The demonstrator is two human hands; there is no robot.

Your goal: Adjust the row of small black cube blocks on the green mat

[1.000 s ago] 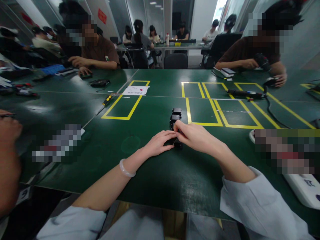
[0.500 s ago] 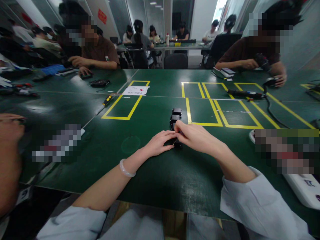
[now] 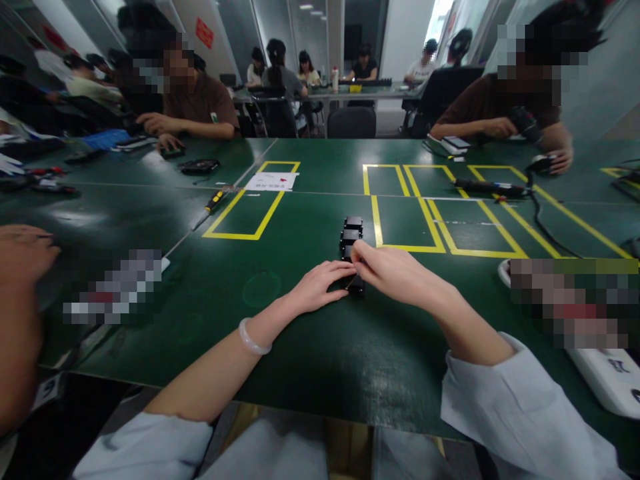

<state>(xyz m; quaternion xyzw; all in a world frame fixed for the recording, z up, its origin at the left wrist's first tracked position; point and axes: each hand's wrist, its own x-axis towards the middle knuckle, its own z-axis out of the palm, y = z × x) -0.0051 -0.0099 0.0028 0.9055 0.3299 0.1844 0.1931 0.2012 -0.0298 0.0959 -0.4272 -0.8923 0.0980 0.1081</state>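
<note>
A row of black block-shaped parts point(image 3: 353, 235) runs away from me along the green table point(image 3: 300, 360), and both my hands meet over its near end. My left hand point(image 3: 323, 285) lies against the row's left side, its fingers stretched over the blocks and the thumb at the near block, bracing it. My right hand point(image 3: 387, 272) is closed in a pinch above the same spot. From that pinch a thin metal rod point(image 3: 351, 283) slants down toward the near block; its upper end is hidden by my fingers, so its kind cannot be told.
Yellow tape outlines point(image 3: 410, 249) mark the table beyond. A yellow-black screwdriver point(image 3: 215, 201) lies left, near a white paper point(image 3: 273, 181). A black corded tool point(image 3: 493, 189) lies right. White power strips point(image 3: 600, 380) flank me. Co-workers sit opposite; another person's arm point(image 3: 20, 280) is at left.
My right hand has shifted very slightly right, uncovering more of the near block. My left hand stays in place. The neighbouring person's hand at left has moved a little to the right.
</note>
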